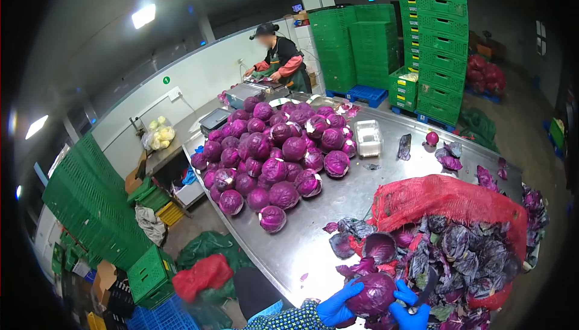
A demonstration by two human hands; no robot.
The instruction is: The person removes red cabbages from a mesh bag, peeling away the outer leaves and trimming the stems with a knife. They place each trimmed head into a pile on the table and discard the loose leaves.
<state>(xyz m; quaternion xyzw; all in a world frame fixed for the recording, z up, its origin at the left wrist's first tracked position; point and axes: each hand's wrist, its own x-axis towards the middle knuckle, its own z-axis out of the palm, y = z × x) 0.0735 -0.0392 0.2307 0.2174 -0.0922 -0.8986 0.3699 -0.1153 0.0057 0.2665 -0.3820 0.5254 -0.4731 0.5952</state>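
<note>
My left hand, in a blue glove, grips the left side of a red cabbage at the table's near edge. On the cabbage's other side is my blue-gloved right hand, its fingers curled around what looks like a knife with a dark, narrow blade; the handle is hidden. Just beyond, another red cabbage lies beside an open red mesh sack. Loose dark outer leaves spill across the sack's front and right side.
Many red cabbages are heaped on the steel table. Behind them stands a clear plastic box stack. A co-worker works at the far end. Green crates are stacked behind; more crates stand left.
</note>
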